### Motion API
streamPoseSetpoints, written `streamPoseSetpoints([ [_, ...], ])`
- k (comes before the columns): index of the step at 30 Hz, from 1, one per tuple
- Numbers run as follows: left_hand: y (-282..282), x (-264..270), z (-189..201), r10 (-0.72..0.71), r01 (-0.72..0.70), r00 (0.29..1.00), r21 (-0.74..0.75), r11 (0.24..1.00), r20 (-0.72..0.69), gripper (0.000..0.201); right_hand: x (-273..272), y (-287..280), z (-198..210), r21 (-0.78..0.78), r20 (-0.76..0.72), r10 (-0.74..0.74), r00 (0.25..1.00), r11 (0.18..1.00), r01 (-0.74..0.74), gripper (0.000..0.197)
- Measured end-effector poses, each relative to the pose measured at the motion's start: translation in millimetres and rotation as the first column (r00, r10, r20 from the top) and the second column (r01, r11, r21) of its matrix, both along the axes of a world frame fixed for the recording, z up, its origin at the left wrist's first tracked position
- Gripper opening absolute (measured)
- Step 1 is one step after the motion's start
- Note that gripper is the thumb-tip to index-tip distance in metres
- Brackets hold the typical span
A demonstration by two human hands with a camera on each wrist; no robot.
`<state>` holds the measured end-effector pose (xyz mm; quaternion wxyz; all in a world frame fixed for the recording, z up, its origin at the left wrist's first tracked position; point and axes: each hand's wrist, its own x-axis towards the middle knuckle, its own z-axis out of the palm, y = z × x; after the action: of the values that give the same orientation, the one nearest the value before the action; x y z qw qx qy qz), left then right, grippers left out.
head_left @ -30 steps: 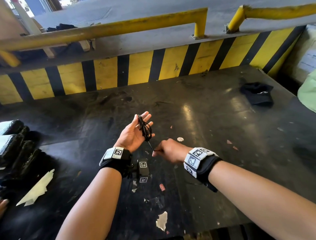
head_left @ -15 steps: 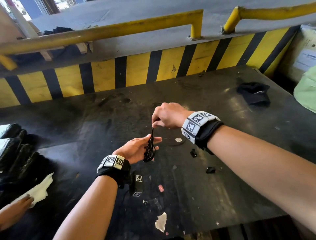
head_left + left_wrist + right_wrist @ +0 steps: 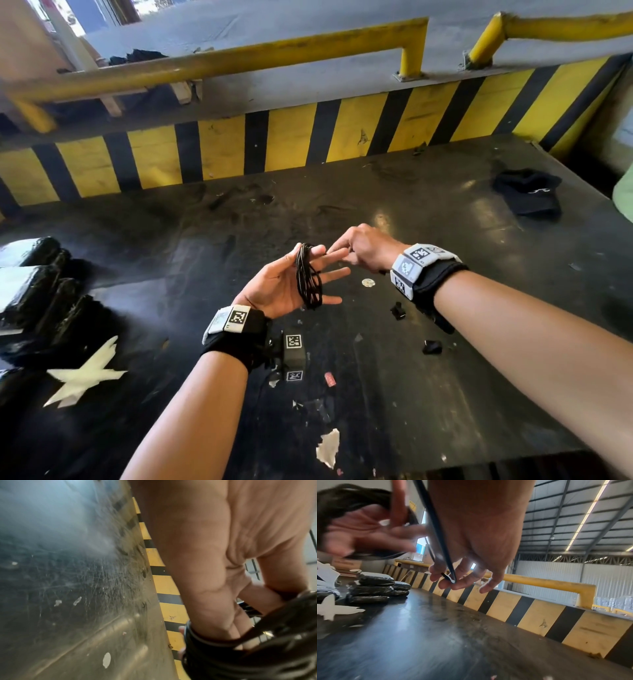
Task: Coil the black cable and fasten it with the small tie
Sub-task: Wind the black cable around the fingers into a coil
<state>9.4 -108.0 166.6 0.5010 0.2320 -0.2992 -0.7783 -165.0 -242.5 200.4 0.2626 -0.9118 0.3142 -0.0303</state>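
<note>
The black cable (image 3: 308, 279) is a thin coil looped round the straight, spread fingers of my left hand (image 3: 291, 284), which is held palm up above the dark table (image 3: 445, 394). In the left wrist view the coil (image 3: 257, 655) wraps the fingers below the palm. My right hand (image 3: 356, 246) is just beyond the left fingertips and pinches a loose black strand. The right wrist view shows that strand (image 3: 436, 534) running down to the pinching fingertips (image 3: 452, 585). Two small black pieces (image 3: 397, 311) (image 3: 431, 346) lie on the table under my right wrist; I cannot tell whether one is the tie.
A yellow-and-black striped barrier (image 3: 274, 144) with yellow rails bounds the table's far side. Black wrapped packs (image 3: 30, 274) and a white paper scrap (image 3: 85, 373) lie at the left. A black cap (image 3: 527, 192) sits at the far right. Paper bits dot the surface.
My right hand went from below the coil, up over it, and now down beyond the left fingertips, carrying the strand round. The left hand has risen and spread its fingers.
</note>
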Motion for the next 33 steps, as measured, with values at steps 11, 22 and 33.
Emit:
streamPoseSetpoints([
  [11, -18.2, 15.1, -14.7, 0.410, -0.416, 0.907, 0.051, 0.908, 0.096, 0.044, 2.6, 49.8, -59.9, 0.107, -0.137, 0.062, 0.989, 0.993, -0.047, 0.025],
  [22, -17.3, 19.8, -55.0, 0.572, -0.634, 0.743, 0.089, 0.769, 0.349, 0.041, 25.8, 71.0, -16.1, -0.195, -0.349, 0.205, 0.914, 0.938, -0.285, 0.020],
  [33, -6.0, 14.7, -50.4, 0.034, -0.169, 0.914, 0.303, 0.938, 0.404, 0.041, 27.0, 27.5, 14.3, -0.186, -0.068, 0.062, 0.996, 0.980, -0.074, 0.018],
])
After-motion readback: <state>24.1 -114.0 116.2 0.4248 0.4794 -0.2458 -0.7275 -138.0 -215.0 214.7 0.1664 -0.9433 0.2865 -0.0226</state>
